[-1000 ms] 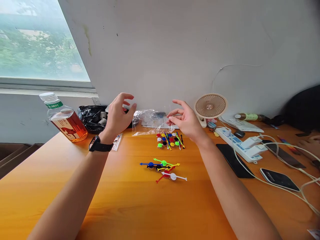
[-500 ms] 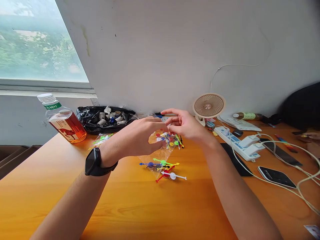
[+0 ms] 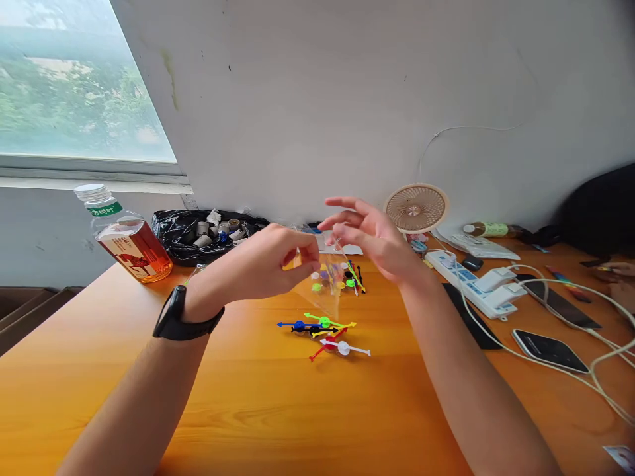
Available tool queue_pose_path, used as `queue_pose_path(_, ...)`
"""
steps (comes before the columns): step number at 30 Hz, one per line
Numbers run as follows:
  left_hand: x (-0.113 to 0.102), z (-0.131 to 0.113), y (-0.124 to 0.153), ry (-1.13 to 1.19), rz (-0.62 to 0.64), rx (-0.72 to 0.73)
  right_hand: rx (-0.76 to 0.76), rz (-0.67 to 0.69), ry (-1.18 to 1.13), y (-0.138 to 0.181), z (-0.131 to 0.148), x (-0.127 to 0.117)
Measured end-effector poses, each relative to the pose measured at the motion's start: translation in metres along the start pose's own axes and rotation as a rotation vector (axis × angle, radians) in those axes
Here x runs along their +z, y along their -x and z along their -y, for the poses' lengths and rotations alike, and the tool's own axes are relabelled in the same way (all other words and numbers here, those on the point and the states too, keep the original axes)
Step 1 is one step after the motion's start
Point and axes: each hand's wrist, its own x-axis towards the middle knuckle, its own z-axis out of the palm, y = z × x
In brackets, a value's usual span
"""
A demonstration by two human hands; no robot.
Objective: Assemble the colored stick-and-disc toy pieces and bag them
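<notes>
A clear plastic bag [image 3: 322,303] hangs above the table between my two hands. My left hand [image 3: 270,261], with a black watch [image 3: 186,317] on its wrist, is closed, thumb and fingers pinching the bag's left edge. Thumb and index finger of my right hand [image 3: 374,241] pinch the bag's upper right side, while its other fingers stretch out. Below the bag lies a pile of plastic arrow spinners: blue, green, yellow, black, red and a white spinner [image 3: 343,348]. More coloured spinner pieces [image 3: 350,283] show behind and through the bag.
At the left stand a tea bottle [image 3: 133,248] and a black bag [image 3: 173,241] of grey rolls. A small fan [image 3: 417,208] is at the back. On the right are a power strip [image 3: 476,284] with cables, a phone [image 3: 550,350] and part of another person's hand [image 3: 622,271].
The bag has been lifted off the spinner pile. My left hand has shifted slightly left, and my right hand has risen with its fingers more spread.
</notes>
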Motion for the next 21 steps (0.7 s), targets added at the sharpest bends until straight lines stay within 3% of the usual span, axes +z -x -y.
queue_pose_path(2,-0.007,0.001,0.002,0.052,-0.116,-0.044,-0.02,0.047,-0.128,0.0,-0.004,-0.004)
queue_pose_path(6,-0.016,-0.001,0.005,0.148,-0.334,-0.067,0.088,0.363,-0.337,0.001,-0.021,-0.001)
queue_pose_path(11,-0.015,-0.005,0.005,0.147,-0.479,-0.039,0.148,0.568,-0.48,0.002,-0.027,0.02)
queue_pose_path(16,-0.018,-0.009,0.006,0.181,-0.445,-0.02,0.142,0.546,-0.483,0.001,-0.026,0.023)
queue_pose_path(21,-0.025,-0.013,0.009,0.186,-0.255,0.002,0.089,0.591,-0.414,-0.003,-0.041,0.017)
